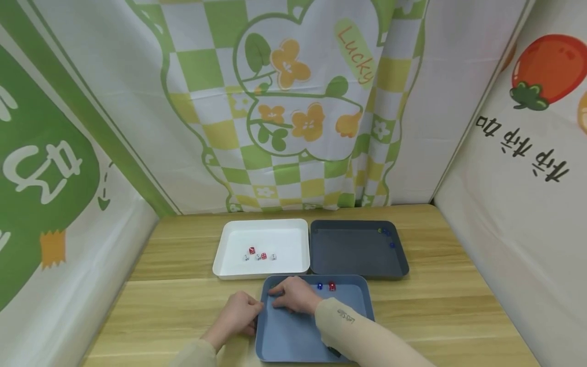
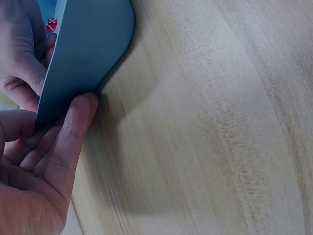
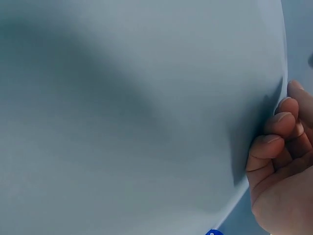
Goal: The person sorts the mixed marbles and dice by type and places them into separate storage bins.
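Observation:
A blue-grey tray [image 1: 293, 336] lies nearest on the table. My left hand [image 1: 238, 313] pinches its left wall near the far corner, the thumb at the rim and a fingertip [image 2: 80, 105] low on the outside. Inside that corner is my right hand [image 1: 295, 295], thumb and forefinger spread, fingertips [image 3: 271, 139] right at the wall. Nothing shows between them. Along the far side of this tray sit a blue die [image 1: 320, 286] and a red die [image 1: 332, 286]; the left wrist view also catches a red die [image 2: 52, 24] beyond the rim.
Behind stands a white tray [image 1: 279, 237] with several red dice [image 1: 251, 250] and clear dice [image 1: 273, 257]. Next to it, a dark grey tray [image 1: 348, 250] has blue dice [image 1: 392, 245] and a yellowish piece [image 1: 379, 231] toward its right end. Printed curtains [image 1: 192, 117] surround the wooden table [image 1: 179, 285].

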`<state>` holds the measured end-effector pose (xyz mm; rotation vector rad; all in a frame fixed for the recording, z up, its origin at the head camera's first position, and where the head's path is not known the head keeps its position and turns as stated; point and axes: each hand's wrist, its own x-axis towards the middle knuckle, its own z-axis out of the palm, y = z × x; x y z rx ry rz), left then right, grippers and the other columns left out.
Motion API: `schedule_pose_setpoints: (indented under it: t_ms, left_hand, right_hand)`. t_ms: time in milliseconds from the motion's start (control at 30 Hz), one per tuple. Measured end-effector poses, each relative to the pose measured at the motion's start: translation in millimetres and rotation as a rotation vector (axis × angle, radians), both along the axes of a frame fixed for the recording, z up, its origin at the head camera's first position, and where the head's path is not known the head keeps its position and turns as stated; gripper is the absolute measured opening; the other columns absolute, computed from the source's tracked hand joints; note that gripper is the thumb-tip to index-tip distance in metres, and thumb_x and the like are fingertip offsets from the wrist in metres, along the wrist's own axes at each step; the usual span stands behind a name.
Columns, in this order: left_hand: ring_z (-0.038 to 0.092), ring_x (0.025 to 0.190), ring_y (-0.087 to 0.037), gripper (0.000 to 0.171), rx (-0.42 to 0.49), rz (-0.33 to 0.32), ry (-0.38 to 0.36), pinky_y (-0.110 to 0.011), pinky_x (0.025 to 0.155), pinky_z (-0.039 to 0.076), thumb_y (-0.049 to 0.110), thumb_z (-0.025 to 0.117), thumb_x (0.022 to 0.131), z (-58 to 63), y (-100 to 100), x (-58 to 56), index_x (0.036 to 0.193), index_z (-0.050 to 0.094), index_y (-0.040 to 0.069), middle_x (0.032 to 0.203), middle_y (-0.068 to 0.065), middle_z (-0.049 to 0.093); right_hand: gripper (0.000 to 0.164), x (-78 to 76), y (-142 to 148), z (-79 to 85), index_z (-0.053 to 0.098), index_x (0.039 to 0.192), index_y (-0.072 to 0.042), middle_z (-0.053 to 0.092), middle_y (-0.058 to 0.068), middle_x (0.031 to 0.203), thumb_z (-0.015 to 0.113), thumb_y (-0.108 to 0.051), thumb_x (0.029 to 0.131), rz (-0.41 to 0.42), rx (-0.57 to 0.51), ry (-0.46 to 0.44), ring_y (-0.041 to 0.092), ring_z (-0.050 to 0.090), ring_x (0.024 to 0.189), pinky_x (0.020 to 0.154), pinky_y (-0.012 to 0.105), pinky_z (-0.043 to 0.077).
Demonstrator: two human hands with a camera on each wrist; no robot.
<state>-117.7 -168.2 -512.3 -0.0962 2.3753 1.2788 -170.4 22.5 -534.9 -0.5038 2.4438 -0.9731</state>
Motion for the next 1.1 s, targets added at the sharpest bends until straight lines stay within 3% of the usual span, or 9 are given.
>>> schedule_pose_setpoints:
  t_ms: [467, 767, 967, 1100]
  left_hand:
    - [0.067, 0.056, -0.015, 0.026, -0.008, 0.013, -0.002, -0.032, 0.054, 0.061, 0.012, 0.059, 0.097, -0.8, -0.2, -0.8, 0.086, 0.077, -0.004, 0.063, -0.006, 0.064]
    - [0.067, 0.056, -0.015, 0.027, 0.0, 0.011, 0.002, -0.033, 0.054, 0.062, 0.012, 0.059, 0.097, -1.8, -0.2, -0.2, 0.084, 0.077, -0.004, 0.063, -0.006, 0.065]
    - [0.068, 0.057, -0.016, 0.027, 0.017, 0.019, -0.005, -0.034, 0.054, 0.062, 0.011, 0.059, 0.097, -1.9, 0.3, 0.2, 0.086, 0.077, -0.005, 0.065, -0.007, 0.066]
    - [0.069, 0.057, -0.017, 0.027, 0.021, 0.025, -0.004, -0.035, 0.054, 0.062, 0.012, 0.059, 0.097, -2.5, 0.1, 0.5, 0.087, 0.077, -0.006, 0.065, -0.008, 0.066]
  right_hand:
    - [0.037, 0.3, 0.0, 0.6, 0.077, 0.121, -0.025, 0.048, -0.007, 0.041, 0.084, -0.021, 0.085, 0.003, 0.027, 0.016, 0.006, 0.043, 0.036, 0.039, 0.02, 0.032]
    - [0.034, 2.1, 0.6, -1.8, 0.077, 0.12, -0.025, 0.049, -0.008, 0.042, 0.082, -0.021, 0.087, 0.01, 0.026, 0.047, 0.004, 0.043, 0.037, 0.039, 0.018, 0.035]
    - [0.023, 1.1, 5.4, -4.9, 0.081, 0.111, -0.013, 0.061, -0.005, 0.052, 0.081, -0.017, 0.088, -0.035, -0.069, 0.085, 0.003, 0.048, 0.038, 0.04, 0.019, 0.041]
    - [0.024, -1.3, 9.1, -6.0, 0.079, 0.11, -0.006, 0.059, -0.004, 0.049, 0.079, -0.015, 0.089, -0.065, -0.089, 0.113, 0.005, 0.049, 0.037, 0.039, 0.02, 0.041]
